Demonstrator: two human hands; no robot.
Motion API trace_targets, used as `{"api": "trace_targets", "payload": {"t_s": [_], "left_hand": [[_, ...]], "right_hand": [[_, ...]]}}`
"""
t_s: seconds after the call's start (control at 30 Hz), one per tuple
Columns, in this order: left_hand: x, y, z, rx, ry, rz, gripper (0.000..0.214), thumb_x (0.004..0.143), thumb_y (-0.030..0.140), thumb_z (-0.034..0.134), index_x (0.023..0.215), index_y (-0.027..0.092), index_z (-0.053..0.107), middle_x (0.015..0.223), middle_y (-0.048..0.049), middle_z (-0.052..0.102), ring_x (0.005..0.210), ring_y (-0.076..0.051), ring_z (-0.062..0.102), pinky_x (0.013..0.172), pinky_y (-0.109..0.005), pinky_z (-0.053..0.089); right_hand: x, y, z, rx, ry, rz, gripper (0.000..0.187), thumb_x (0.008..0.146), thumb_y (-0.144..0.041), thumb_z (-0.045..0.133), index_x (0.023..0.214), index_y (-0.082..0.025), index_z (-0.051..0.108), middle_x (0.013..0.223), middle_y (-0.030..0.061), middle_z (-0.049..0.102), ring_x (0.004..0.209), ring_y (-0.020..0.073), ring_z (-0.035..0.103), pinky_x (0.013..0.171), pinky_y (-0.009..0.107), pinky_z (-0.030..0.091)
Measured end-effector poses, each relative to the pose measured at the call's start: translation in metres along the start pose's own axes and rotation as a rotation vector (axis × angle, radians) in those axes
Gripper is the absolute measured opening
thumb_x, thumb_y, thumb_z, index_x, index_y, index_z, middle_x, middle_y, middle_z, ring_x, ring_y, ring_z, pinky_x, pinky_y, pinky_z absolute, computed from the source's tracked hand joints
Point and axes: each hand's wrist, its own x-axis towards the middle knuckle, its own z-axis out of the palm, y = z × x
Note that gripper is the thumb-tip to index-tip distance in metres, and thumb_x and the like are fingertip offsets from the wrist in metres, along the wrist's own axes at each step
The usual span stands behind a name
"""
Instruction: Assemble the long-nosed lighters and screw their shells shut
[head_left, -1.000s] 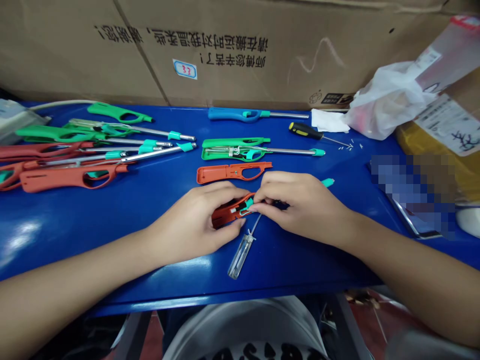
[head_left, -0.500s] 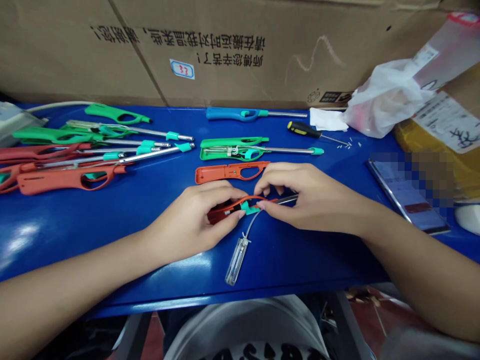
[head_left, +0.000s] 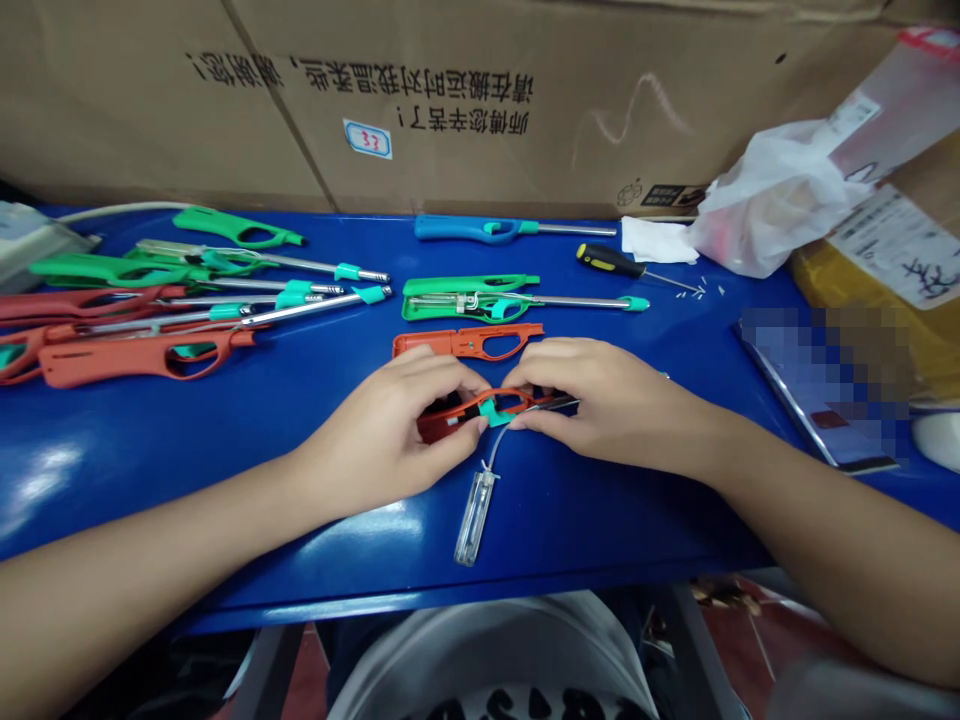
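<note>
My left hand [head_left: 397, 425] is closed around the rear of an orange lighter casing half [head_left: 439, 425], thumb by its teal trigger [head_left: 495, 412]. At the front of that casing my right hand [head_left: 607, 400] is closed, pinching near where the metal tube [head_left: 559, 402] and a thin hose meet it; its fingers hide part of the joint. The hose hangs down to a clear fuel tank [head_left: 475, 520] lying on the blue table. Just beyond my hands lies another orange casing half [head_left: 465, 342], partly covered by my left fingers.
Behind it lie an opened green lighter [head_left: 450, 305], a blue lighter [head_left: 465, 229] and a yellow-black screwdriver [head_left: 611, 260] near small screws [head_left: 694, 290]. Several green and red lighters [head_left: 142, 357] are piled left. A phone [head_left: 810, 400] lies right. A cardboard box [head_left: 450, 170] stands behind.
My right hand has shifted slightly left, towards my left hand, along the front of the casing. The clear tank has barely moved.
</note>
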Motion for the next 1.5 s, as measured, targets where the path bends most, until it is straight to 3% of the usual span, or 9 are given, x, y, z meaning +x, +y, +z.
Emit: {"api": "trace_targets", "payload": {"t_s": [0.2,0.53,0.7,0.83,0.97,1.5], "left_hand": [[0.001,-0.007,-0.002,0.062,0.031,0.024,0.023,0.1,0.031,0.065,0.118,0.019,0.072,0.115,-0.0071,0.075,0.109,-0.024,0.066,0.098,-0.04,0.052],[0.002,-0.008,-0.001,0.144,0.048,0.037,0.029,0.103,0.035,0.063,0.126,0.02,0.075,0.111,-0.0087,0.073,0.107,-0.025,0.065,0.097,-0.042,0.054],[0.002,-0.007,-0.003,0.126,0.052,0.01,0.03,0.103,0.035,0.062,0.128,0.019,0.069,0.121,-0.0093,0.072,0.116,-0.026,0.064,0.103,-0.043,0.052],[0.002,-0.001,-0.009,0.152,0.099,0.04,0.017,0.099,0.031,0.066,0.11,0.018,0.07,0.11,-0.0072,0.071,0.105,-0.023,0.064,0.094,-0.038,0.052],[-0.001,0.004,-0.012,0.203,0.081,0.115,0.012,0.099,0.026,0.065,0.097,0.021,0.076,0.096,-0.0052,0.067,0.089,-0.02,0.061,0.082,-0.036,0.05],[-0.004,0.002,-0.009,0.171,-0.012,0.093,0.018,0.102,0.022,0.061,0.097,0.019,0.078,0.093,-0.0039,0.069,0.088,-0.02,0.065,0.077,-0.033,0.051]], "right_hand": [[-0.002,0.0,-0.002,-0.063,0.041,0.005,0.018,0.098,-0.025,0.07,0.115,-0.02,0.069,0.118,0.0071,0.076,0.11,0.0258,0.069,0.092,0.037,0.049],[-0.006,0.005,-0.008,-0.224,0.046,-0.035,0.025,0.101,-0.035,0.067,0.122,-0.023,0.074,0.123,0.0107,0.073,0.114,0.0279,0.068,0.092,0.04,0.053],[-0.006,0.002,-0.01,-0.164,0.061,-0.041,0.022,0.102,-0.034,0.065,0.119,-0.021,0.07,0.118,0.0094,0.072,0.108,0.0257,0.066,0.089,0.038,0.052],[-0.006,-0.001,-0.014,-0.121,0.069,-0.056,0.006,0.097,-0.021,0.064,0.1,-0.02,0.068,0.105,0.0063,0.07,0.097,0.0225,0.064,0.083,0.036,0.049],[-0.007,0.0,-0.015,-0.116,0.048,-0.1,0.012,0.094,-0.015,0.061,0.093,-0.021,0.071,0.103,0.0062,0.071,0.096,0.0218,0.064,0.083,0.035,0.047],[-0.007,0.004,-0.017,-0.096,-0.007,-0.091,0.015,0.099,-0.017,0.061,0.096,-0.02,0.076,0.103,0.0061,0.073,0.097,0.0222,0.067,0.084,0.035,0.049]]}}
